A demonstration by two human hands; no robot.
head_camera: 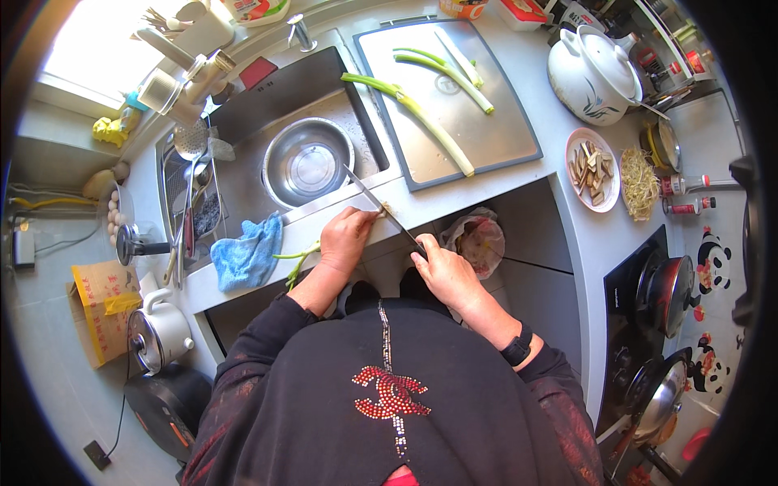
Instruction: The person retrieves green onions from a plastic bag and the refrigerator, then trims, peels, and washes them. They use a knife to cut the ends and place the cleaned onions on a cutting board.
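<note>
My left hand (345,240) grips a green onion stalk (299,260). Its green leaves trail out behind the wrist, while most of the stalk is hidden by my fingers. In my right hand (451,270) is a kitchen knife (378,203), its blade slanting up and left past my left fingertips toward the sink. A pale root end (385,209) shows right at the blade. Both hands are over the counter's front edge, above a bin lined with a plastic bag (480,243). Several trimmed green onions (434,124) lie on the metal-faced cutting board (504,136).
A steel basin (273,167) sits in the sink (243,130). A blue cloth (246,255) drapes over the counter edge at left. On the right are a plate of cut strips (592,173), bean sprouts (639,185), a white lidded pot (586,79) and a cooktop (626,304).
</note>
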